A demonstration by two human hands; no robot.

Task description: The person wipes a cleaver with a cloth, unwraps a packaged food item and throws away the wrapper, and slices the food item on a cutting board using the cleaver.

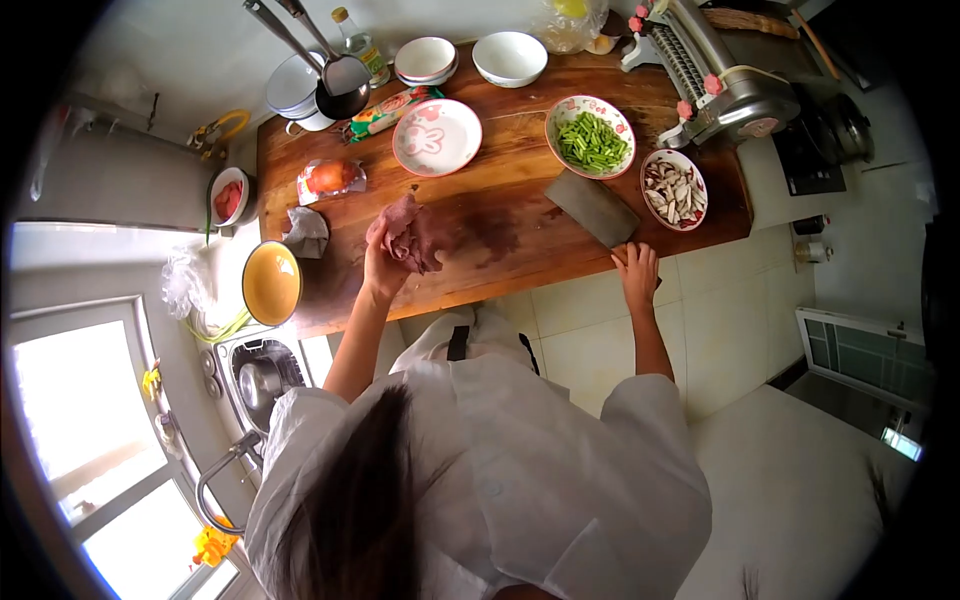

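A piece of dark pink meat [410, 236] is held in my left hand [384, 262] over the wooden worktop [500, 130], its fingers wrapped round the meat's left side. Farther right, the fingers of my right hand [638, 270] are closed round the handle of a cleaver [592, 207], whose broad blade lies flat near the worktop's front edge. Damp reddish marks stain the wood between the two hands. Beyond the blade stands a bowl of cut green vegetables [593, 140]. A bowl of sliced mushrooms [675, 190] is just right of the blade.
A rabbit-patterned plate [437, 138], white bowls [510, 59] and a bottle [360, 48] stand toward the back. At the left are a wrapped orange-red item [332, 178] and a yellow bowl [271, 283]. A pasta machine [715, 80] is at the back right, a sink [262, 375] lower left.
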